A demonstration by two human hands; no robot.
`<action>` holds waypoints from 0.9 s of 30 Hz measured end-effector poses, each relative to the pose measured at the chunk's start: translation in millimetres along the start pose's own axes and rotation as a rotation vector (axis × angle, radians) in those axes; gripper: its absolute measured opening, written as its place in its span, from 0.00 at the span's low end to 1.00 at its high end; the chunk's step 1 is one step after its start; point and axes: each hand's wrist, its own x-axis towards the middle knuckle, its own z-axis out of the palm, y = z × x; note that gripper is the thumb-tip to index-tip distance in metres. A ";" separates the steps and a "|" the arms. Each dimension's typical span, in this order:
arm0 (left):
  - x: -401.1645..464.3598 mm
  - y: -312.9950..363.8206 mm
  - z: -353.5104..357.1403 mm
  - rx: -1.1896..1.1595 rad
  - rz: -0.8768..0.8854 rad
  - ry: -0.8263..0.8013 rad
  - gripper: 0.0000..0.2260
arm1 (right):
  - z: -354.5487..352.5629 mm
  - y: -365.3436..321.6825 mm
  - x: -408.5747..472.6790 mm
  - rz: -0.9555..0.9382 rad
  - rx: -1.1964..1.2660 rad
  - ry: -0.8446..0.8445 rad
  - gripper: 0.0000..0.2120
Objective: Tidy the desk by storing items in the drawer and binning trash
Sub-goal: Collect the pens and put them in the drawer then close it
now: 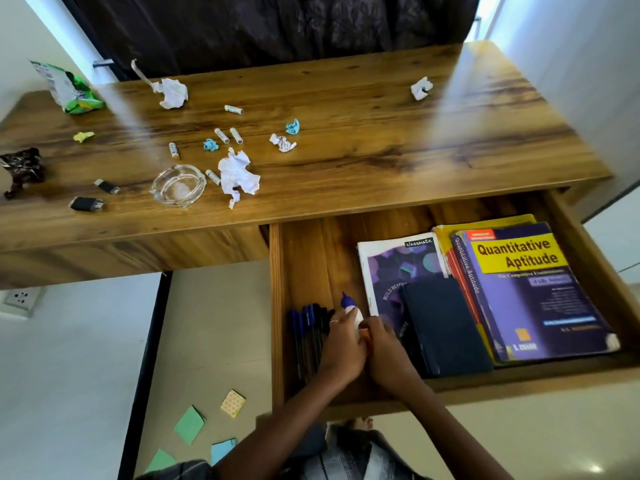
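Both hands are inside the open wooden drawer [588, 244] at the lower right. My left hand [341, 344] and my right hand [382, 348] together hold a white glue bottle with a blue cap [349, 304], lying on the drawer floor beside a row of blue and black pens [308, 327]. Books fill the drawer's right side: a purple notebook [398, 268], a dark case [443, 327] and a Quantitative Aptitude book [526, 289]. On the desk top [346, 109] lie crumpled papers [239, 174], several batteries [228, 135], a glass ashtray [178, 185] and two USB sticks [86, 204].
A green snack wrapper [71, 91] and a dark crumpled wrapper [22, 168] sit at the desk's left end. Small blue and yellow paper scraps are scattered about. Coloured sticky-note pads [190, 424] lie on the floor under the desk. A dark curtain hangs behind.
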 end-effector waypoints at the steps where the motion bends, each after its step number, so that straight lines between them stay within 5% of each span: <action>1: -2.6 -1.9 1.1 0.029 0.014 -0.009 0.23 | 0.9 -0.8 -0.9 -0.010 -0.059 -0.040 0.19; 7: -10.1 -7.2 1.1 0.133 0.071 -0.028 0.22 | 0.2 -4.0 -6.9 -0.001 -0.204 -0.118 0.31; 15: -26.0 -4.3 5.7 0.209 0.051 -0.052 0.21 | 0.0 4.4 -22.0 -0.061 -0.352 -0.077 0.26; 19: -41.5 -6.2 9.9 0.258 0.144 0.050 0.19 | -2.9 2.5 -40.2 -0.133 -0.524 0.112 0.23; 23: -59.4 -13.5 14.7 0.388 0.432 0.132 0.23 | 3.6 20.2 -57.0 -0.226 -0.543 0.430 0.15; 27: -59.4 -26.9 18.6 0.541 0.658 0.070 0.23 | 9.8 37.7 -70.1 -0.305 -0.482 0.580 0.13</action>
